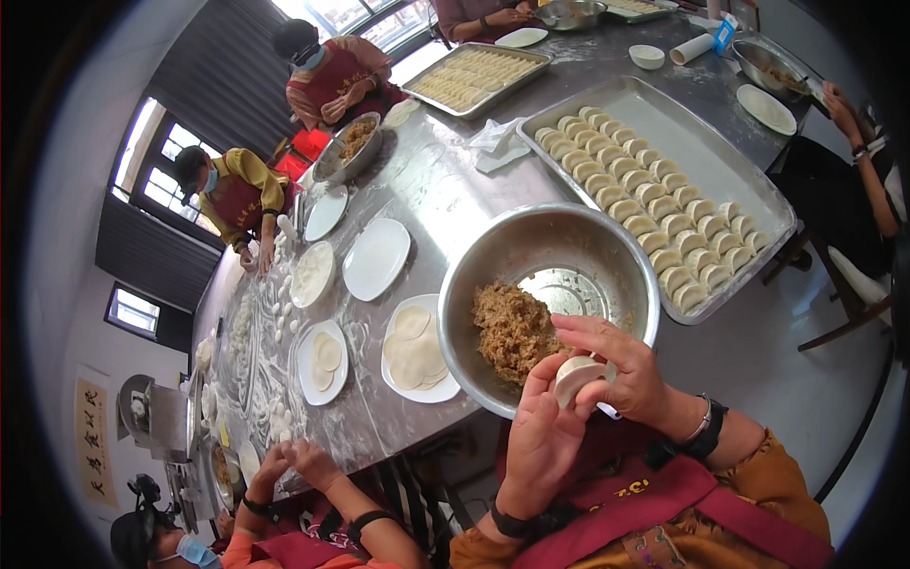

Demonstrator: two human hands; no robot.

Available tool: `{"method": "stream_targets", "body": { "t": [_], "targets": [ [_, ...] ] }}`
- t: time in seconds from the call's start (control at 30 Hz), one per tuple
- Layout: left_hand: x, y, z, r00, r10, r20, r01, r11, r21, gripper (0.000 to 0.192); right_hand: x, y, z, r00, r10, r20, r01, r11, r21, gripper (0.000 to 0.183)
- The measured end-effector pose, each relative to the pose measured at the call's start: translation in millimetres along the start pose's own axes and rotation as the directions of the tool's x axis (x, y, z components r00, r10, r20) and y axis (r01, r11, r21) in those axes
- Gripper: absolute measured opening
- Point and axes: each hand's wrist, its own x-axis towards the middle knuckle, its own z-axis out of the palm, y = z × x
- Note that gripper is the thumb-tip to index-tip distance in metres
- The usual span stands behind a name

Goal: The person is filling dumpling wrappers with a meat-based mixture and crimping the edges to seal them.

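Note:
Between both hands is a folded dumpling (577,375), its pale dough edge curved into a half-moon. My left hand (544,430) cups it from below with the fingers curled. My right hand (633,370) pinches its edge between thumb and fingers, with the other fingers raised. Just beyond the hands, a large steel bowl (462,284) holds brown minced filling (515,327), heaped on its left side. To the left of the bowl, a white plate (442,390) carries several round dough wrappers (416,352).
A metal tray (711,153) with rows of dumplings (654,203) lies right of the bowl. Left are more plates (377,259) and dough pieces on the floured steel table (370,419). Co-workers stand opposite (341,85) and at far left (245,185); another's hands (302,462) work close by.

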Motion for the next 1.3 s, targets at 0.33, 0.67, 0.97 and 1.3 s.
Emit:
{"method": "stream_targets", "body": {
  "t": [0.33,0.67,0.97,1.3],
  "targets": [
    [0,-6,6,0.998,-0.046,-0.05,0.045,0.999,-0.01,0.054,-3,4,-7,0.979,-0.2,0.028,0.201,0.952,-0.231,0.029],
    [-1,2,-1,1.0,-0.005,-0.014,0.006,0.998,0.058,0.052,5,-4,-9,0.995,-0.034,0.094,0.048,0.987,-0.151,0.024],
    [7,14,-8,0.995,-0.082,0.051,0.076,0.991,0.111,0.052,13,-4,-10,0.987,0.03,0.156,-0.03,1.0,-0.003,0.025],
    [9,24,-3,0.994,-0.098,0.047,0.08,0.955,0.286,0.058,24,4,-15,0.952,0.099,0.289,-0.148,0.977,0.153,0.016]
  ]
}}
